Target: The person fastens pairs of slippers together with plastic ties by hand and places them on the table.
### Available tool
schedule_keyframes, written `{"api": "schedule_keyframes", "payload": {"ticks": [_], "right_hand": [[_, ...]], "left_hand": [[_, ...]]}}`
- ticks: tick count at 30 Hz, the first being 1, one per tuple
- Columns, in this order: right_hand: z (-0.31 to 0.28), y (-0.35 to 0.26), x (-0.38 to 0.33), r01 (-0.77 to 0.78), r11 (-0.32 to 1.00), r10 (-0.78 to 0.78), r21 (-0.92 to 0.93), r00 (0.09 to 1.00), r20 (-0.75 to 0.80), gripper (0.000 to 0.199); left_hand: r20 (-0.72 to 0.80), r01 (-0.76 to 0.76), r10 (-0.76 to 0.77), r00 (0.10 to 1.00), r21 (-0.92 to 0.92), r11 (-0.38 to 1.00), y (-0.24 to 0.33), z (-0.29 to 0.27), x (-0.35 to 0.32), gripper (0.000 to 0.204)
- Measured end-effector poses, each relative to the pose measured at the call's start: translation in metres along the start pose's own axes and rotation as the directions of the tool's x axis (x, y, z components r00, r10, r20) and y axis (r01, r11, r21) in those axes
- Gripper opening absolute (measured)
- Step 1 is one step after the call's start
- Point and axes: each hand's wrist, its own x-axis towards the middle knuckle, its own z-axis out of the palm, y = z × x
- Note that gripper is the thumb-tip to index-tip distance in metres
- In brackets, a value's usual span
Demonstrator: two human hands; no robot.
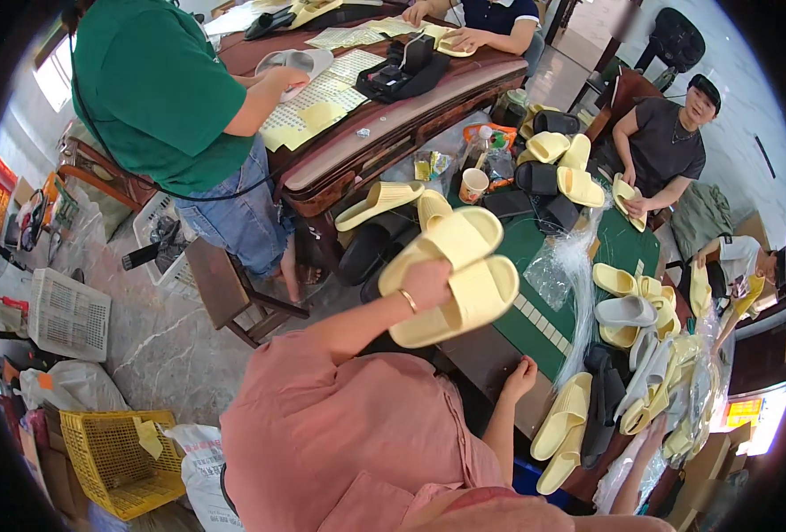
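The left hand (426, 282), a thin bangle at its wrist, is raised over the near edge of the green-topped worktop (628, 244), and its grip is closed on a pair of pale yellow foam slide sandals (453, 275) held soles-out, one stacked above the other, clear of the surface. The right hand (521, 377) rests lower down at the brown wooden rim of the same worktop, fingers loosely curled and holding nothing. Near it on the right lie more yellow, grey and black slide sandals (628, 310) in a heap, with crumpled clear plastic bags (563, 266) between them. A paper cup (473, 185) stands farther back. A person in a green shirt (158, 89) stands at a brown desk beyond, and a yellow plastic crate (113, 461) sits on the floor to the left.
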Motion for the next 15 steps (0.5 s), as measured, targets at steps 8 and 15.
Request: {"api": "schedule_keyframes", "payload": {"ticks": [8, 15], "right_hand": [[-0.003, -0.005, 0.001, 0.040, 0.997, -0.040, -0.066, 0.999, 0.011, 0.018], [-0.024, -0.013, -0.014, -0.033, 0.997, 0.035, -0.063, 0.998, 0.042, 0.016]], "left_hand": [[-0.139, 0.222, -0.204, 0.969, 0.129, 0.966, -0.085, -0.036, 0.044, 0.025], [-0.009, 0.248, -0.248, 0.969, 0.105, 0.963, -0.102, -0.010, 0.033, 0.028]]}}
